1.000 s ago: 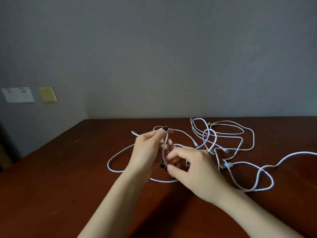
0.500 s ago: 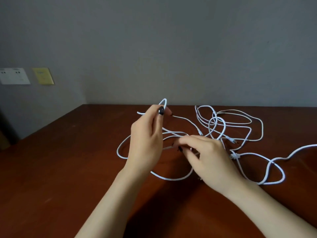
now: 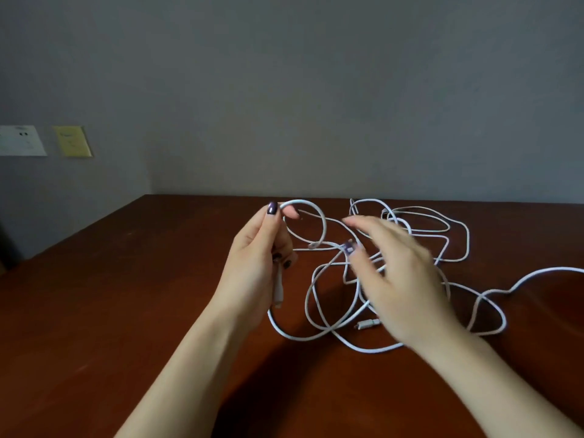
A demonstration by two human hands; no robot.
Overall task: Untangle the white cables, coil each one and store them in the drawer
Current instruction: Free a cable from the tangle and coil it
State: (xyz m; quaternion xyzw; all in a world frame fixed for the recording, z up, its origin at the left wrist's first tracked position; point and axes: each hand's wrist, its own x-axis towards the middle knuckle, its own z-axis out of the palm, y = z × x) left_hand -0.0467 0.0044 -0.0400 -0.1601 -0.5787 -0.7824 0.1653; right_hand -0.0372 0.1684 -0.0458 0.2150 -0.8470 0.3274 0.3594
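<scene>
The thin white cables (image 3: 297, 339) lie in one loose tangle on the dark red-brown wooden counter (image 3: 126, 311), toward its far edge and right of its middle. The left hand (image 3: 256, 257) lifts one small loop, its grip pinching the cable at the top, with a white plug end held lower in its fingers. The blurred right hand (image 3: 401, 279) hovers over the tangle, grip spread. Judging by this, the work is early: nothing is separated or fully coiled, and no drawer is in view.
</scene>
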